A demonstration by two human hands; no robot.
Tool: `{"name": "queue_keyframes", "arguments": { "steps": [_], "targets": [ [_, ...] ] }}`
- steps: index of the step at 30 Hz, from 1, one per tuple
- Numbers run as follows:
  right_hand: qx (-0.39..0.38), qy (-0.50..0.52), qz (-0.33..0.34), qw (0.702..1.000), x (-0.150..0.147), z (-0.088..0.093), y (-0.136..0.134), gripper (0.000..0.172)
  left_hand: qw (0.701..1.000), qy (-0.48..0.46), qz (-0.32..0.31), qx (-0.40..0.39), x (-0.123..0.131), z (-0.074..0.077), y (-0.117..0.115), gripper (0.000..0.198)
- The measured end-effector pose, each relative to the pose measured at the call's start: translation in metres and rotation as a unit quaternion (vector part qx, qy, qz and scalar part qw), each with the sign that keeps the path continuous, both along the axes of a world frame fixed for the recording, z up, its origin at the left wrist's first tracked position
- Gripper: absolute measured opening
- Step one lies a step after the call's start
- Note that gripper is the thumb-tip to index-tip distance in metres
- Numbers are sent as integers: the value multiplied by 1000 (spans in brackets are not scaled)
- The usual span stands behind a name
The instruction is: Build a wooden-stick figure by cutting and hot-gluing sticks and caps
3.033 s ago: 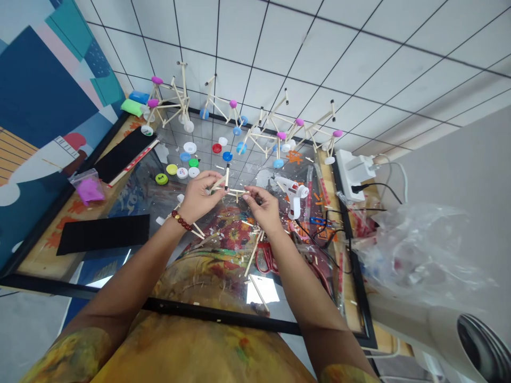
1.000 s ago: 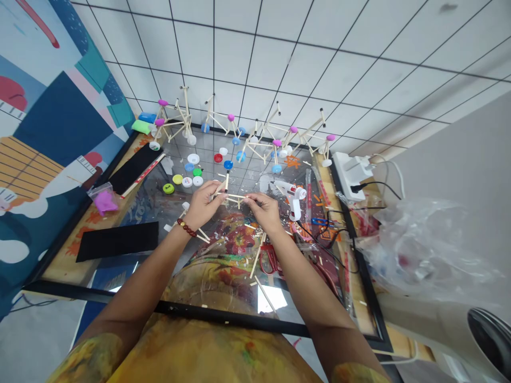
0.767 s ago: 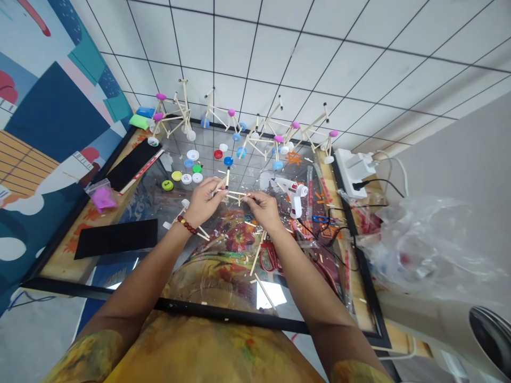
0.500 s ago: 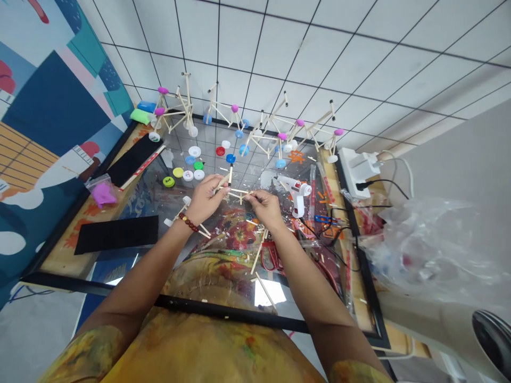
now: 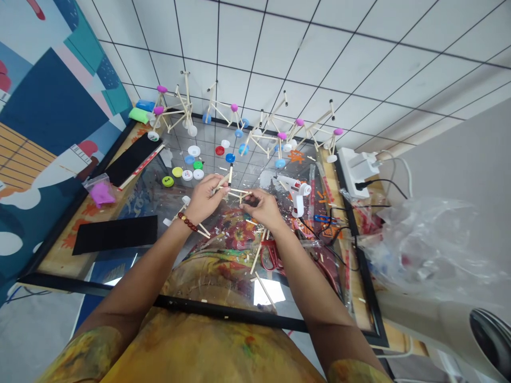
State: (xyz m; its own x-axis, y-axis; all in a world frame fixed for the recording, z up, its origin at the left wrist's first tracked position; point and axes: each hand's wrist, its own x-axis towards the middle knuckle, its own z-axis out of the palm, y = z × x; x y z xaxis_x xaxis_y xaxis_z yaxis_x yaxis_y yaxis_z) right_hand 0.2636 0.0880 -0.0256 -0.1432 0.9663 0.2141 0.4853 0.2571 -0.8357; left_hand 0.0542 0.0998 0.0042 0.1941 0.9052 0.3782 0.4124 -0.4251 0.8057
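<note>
My left hand point(image 5: 205, 199), with a beaded bracelet on the wrist, is closed on a small frame of pale wooden sticks point(image 5: 236, 190). A stick with dark ends point(image 5: 230, 174) rises beside its fingertips. At the frame's right end is my right hand point(image 5: 263, 208), its thumb lowered and apart from the index finger, close to the frame's short lower stick. Whether the thumb touches that stick I cannot tell. Bottle caps in several colours, such as a blue cap point(image 5: 230, 158) and a green cap point(image 5: 198, 165), lie beyond the left hand.
Several stick models with caps and pink blobs point(image 5: 281, 136) stand along the back wall. A white glue gun point(image 5: 296, 196) lies to the right, red-handled scissors point(image 5: 271, 256) below my right hand. Black sheets point(image 5: 115, 234) lie left, a power strip point(image 5: 354, 171) right. Scraps cover the glass tabletop.
My right thumb has dropped down and left, and the fingers have opened from their pinch at the frame's right end. The left hand and the frame stay about where they were.
</note>
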Motion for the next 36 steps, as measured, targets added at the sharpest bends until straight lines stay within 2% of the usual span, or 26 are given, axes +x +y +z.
{"name": "queue_keyframes", "arguments": {
  "steps": [3, 7, 11, 20, 25, 29, 33, 36],
  "targets": [
    [-8, -30, 4, 1000, 1, 0, 2, 25, 1000, 0, -6, -7, 0, 1, 1, 14],
    [-6, -53, 0, 999, 1, -1, 3, 9, 1000, -7, -13, -13, -1, 1, 1, 13],
    [-6, -69, 0, 998, 0, -2, 3, 19, 1000, -8, -15, -18, -2, 0, 1, 13],
    [-18, -86, -1, 996, 0, -2, 3, 14, 1000, -8, -18, -16, -1, 1, 2, 12],
    [-12, -55, 4, 998, 0, -1, 3, 6, 1000, -7, -18, -14, -1, 1, 2, 13],
    [-29, -2, 7, 1000, 2, -1, 1, 34, 1000, -3, -15, -14, -2, 0, 2, 12],
    [-41, 24, -10, 999, 2, -1, -1, 19, 1000, -5, -16, -7, -1, 1, 2, 11],
    [-34, 25, -21, 999, 2, 1, -2, 16, 1000, -5, -15, -5, 0, 2, 1, 11]
  ]
}}
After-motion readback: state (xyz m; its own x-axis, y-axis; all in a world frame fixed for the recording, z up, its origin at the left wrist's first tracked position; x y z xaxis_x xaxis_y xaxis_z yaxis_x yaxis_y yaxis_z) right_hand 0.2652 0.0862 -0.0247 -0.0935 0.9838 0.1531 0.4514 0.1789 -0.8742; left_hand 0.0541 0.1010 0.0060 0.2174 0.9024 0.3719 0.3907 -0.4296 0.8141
